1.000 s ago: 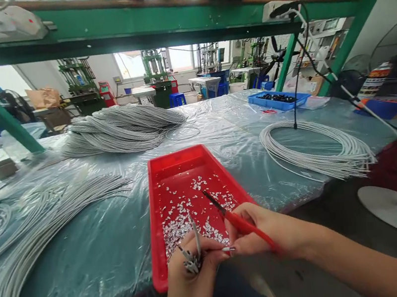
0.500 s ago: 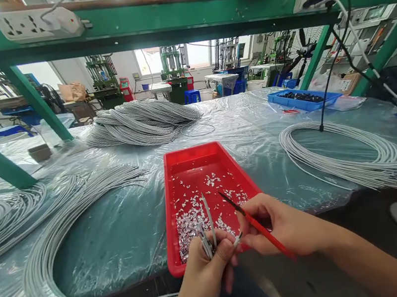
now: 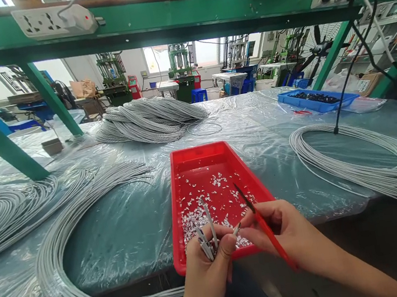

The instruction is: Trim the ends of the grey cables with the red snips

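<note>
L hand (image 3: 208,276) gripped grey cables (image 3: 205,247). R hand (image 3: 292,229) held red-handled tool (image 3: 274,241) nr. red tray (image 3: 199,152) w/ silvery scraps (image 3: 193,217).

we see through one head-worn camera, facing forward and down: our left hand (image 3: 207,270) and right hand (image 3: 293,228) close by, low in view, the red tray (image 3: 201,153) just beyond, the bench (image 3: 116,236) stretching toward a distant green machine (image 3: 180,68).
</note>
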{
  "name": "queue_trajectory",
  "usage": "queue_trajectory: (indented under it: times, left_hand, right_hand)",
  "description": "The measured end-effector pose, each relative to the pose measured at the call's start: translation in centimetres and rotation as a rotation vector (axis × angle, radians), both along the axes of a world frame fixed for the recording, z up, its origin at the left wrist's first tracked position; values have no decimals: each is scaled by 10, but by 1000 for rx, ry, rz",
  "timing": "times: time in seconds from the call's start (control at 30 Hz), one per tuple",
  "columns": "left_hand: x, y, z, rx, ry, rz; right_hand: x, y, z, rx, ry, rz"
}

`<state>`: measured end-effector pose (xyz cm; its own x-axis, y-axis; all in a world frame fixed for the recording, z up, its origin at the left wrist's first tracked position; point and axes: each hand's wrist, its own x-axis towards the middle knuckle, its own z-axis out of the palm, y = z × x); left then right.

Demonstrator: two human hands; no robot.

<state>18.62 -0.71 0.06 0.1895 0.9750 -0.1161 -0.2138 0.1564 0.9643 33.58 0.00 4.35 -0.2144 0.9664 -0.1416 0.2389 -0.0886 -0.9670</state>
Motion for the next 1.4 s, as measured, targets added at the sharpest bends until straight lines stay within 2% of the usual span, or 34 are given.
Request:
queue_trajectory:
  times: [0.2,0.37,0.47,0.6,0.77,0.9,1.0,1.07,1.13,1.2,1.23,1.3,1.4]
  left_hand:
    - [0,1,1,-9,-6,-27]
    - [1,-1,3,-17,-15,22]
    - [-1,-1,2,-9,-24,14]
    - [-5,0,-1,23,-25,-112]
    - [-4,1,-2,17,-14,-123]
    - [-1,1,-2,5,16,1]
    - [0,2,0,1,1,37]
    - [-1,2,2,-21,-39,38]
    - [-4,3,4,-36,-78,59]
    - [-8,3,6,-43,-107,79]
    - [-9,3,5,-41,-119,81]
    - [-12,3,4,-35,-146,72]
    - [-15,4,-1,-68,-238,58]
  right_hand:
    - [2,0,-5,152,-87,-23]
    - [5,-2,-6,310,-161,-8]
    - [2,-3,-6,280,-122,-45]
    - [-3,-5,-11,209,-42,-131]
    - [-3,-5,-15,179,-12,-148]
    - [1,-7,-11,160,15,-62]
    - [6,-9,-12,124,28,-23]
    - [15,-12,-18,128,39,-59]
    - [30,-16,-31,217,49,-47]
    - [50,-23,-46,348,-19,57]
    - [60,-27,-54,372,-130,114]
    - [74,-34,-64,339,-336,161]
    - [75,-38,-61,348,-602,204]
